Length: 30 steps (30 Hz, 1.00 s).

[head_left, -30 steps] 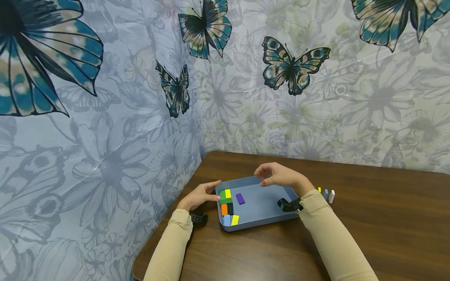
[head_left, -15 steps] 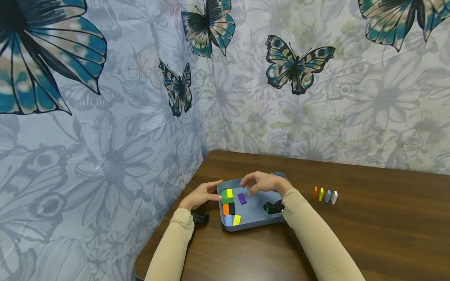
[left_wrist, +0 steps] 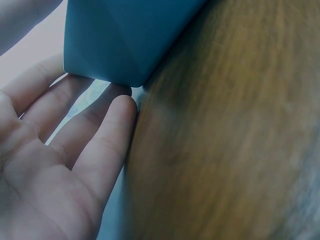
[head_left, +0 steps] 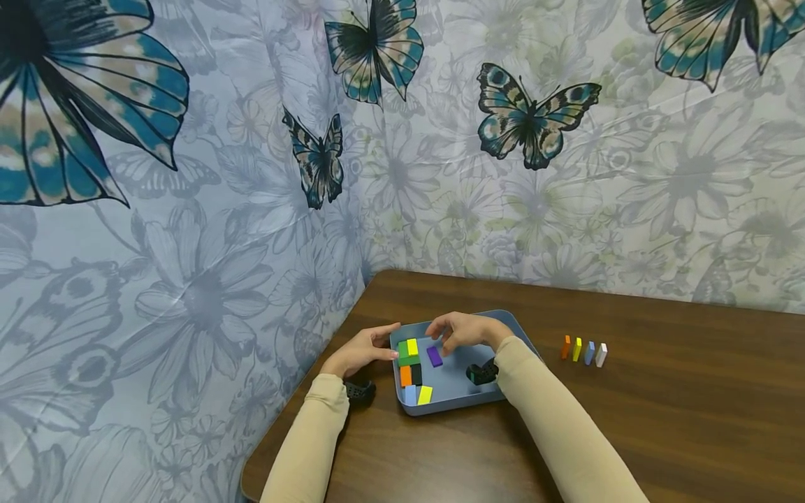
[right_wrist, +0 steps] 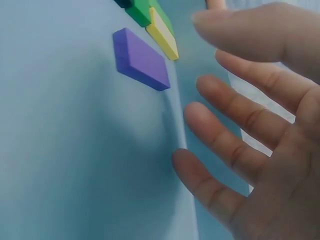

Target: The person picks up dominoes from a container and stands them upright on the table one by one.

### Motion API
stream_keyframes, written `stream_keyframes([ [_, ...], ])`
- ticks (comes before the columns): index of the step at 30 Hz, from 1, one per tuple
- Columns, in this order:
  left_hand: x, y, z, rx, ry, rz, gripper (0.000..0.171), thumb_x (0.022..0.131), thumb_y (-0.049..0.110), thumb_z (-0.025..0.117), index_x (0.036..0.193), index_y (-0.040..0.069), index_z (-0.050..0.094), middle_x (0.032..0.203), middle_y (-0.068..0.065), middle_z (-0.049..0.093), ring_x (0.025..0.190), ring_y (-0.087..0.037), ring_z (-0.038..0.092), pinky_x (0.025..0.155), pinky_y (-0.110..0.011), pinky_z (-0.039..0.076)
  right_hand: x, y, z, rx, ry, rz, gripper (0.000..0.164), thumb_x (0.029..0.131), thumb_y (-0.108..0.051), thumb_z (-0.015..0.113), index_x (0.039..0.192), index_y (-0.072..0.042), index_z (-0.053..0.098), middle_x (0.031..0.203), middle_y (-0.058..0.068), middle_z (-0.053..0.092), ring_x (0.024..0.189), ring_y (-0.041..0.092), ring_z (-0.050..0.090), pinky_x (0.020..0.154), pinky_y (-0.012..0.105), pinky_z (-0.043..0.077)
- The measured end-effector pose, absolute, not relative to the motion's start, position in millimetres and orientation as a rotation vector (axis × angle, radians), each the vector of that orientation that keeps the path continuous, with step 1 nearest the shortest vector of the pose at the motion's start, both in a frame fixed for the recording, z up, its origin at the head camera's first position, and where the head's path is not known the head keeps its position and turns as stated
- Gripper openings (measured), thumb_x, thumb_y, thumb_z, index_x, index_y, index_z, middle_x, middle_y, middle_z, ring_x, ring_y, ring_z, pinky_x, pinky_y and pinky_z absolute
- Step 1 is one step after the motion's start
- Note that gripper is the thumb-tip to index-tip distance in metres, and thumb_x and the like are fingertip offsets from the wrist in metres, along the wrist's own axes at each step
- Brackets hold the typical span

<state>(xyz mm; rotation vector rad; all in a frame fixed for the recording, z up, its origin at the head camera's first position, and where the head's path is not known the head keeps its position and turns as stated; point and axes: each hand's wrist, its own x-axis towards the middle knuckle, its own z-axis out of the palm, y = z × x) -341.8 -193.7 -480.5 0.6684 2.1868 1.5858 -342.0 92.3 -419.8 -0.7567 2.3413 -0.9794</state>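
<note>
A shallow blue-grey tray (head_left: 459, 403) rests on the wooden table. My left hand (head_left: 360, 351) is at its left side, fingers extended; in the left wrist view the fingertips meet the tray's outer wall (left_wrist: 110, 40). Over the tray, my right hand (head_left: 464, 330) hovers with bent, spread fingers and nothing between them. Just beside its fingertips lies a flat purple block (right_wrist: 142, 60), apart from the others. Along the tray's left side sit green (head_left: 407, 360), yellow (head_left: 411, 347), orange (head_left: 405, 377), black (head_left: 416, 374) and light blue blocks (head_left: 410, 395), plus another yellow block (head_left: 425, 395).
Right of the tray, orange (head_left: 565, 347), yellow (head_left: 576, 349), blue (head_left: 590, 353) and white blocks (head_left: 601, 355) stand upright in a row on the table (head_left: 692, 391). Butterfly-patterned walls (head_left: 402, 175) meet in a corner behind the table. Both wrists wear black straps.
My right hand has moved left and down over the tray, close to the purple block, uncovering the row of standing blocks. My left hand has stayed at the tray's left side.
</note>
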Motion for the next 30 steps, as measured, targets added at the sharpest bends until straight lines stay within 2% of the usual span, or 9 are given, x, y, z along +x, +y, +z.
stream_keyframes([
  [8, -342.3, -191.0, -479.0, 0.685, 2.213, 1.560, 0.073, 0.093, 0.012, 0.071, 0.156, 0.009, 0.035, 0.164, -0.013, 0.031, 0.149, -0.042, 0.030, 0.117, -0.054, 0.035, -345.6, 92.9, -427.0, -0.737, 2.344, -0.964, 0.051, 0.085, -0.003, 0.073, 0.133, 0.000, 0.058, 0.133, 0.015, 0.059, 0.116, 0.025, 0.056, 0.103, 0.042, 0.050],
  [15, -340.0, -189.6, -478.1, 0.695, 2.210, 1.564, 0.074, 0.093, 0.013, 0.071, 0.156, 0.008, 0.034, 0.164, -0.014, 0.030, 0.150, -0.042, 0.028, 0.117, -0.054, 0.034, -346.4, 91.5, -432.9, -0.697, 2.362, -0.932, 0.048, 0.082, -0.002, 0.076, 0.129, -0.002, 0.063, 0.125, 0.008, 0.063, 0.107, 0.019, 0.055, 0.103, 0.038, 0.049],
  [23, -340.9, -191.4, -478.8, 0.688, 2.218, 1.563, 0.074, 0.093, 0.011, 0.071, 0.156, 0.007, 0.034, 0.163, -0.014, 0.031, 0.149, -0.043, 0.029, 0.117, -0.053, 0.036, -348.3, 87.9, -438.1, -0.654, 2.385, -0.885, 0.043, 0.083, -0.005, 0.077, 0.125, -0.007, 0.066, 0.117, 0.003, 0.064, 0.104, 0.018, 0.052, 0.100, 0.035, 0.048],
  [30, -341.7, -191.6, -478.4, 0.685, 2.212, 1.562, 0.073, 0.093, 0.011, 0.071, 0.156, 0.006, 0.034, 0.164, -0.013, 0.030, 0.151, -0.040, 0.026, 0.119, -0.054, 0.031, -348.8, 85.9, -441.6, -0.633, 2.414, -0.873, 0.041, 0.083, -0.006, 0.079, 0.122, -0.010, 0.068, 0.112, 0.003, 0.063, 0.104, 0.020, 0.051, 0.100, 0.037, 0.047],
])
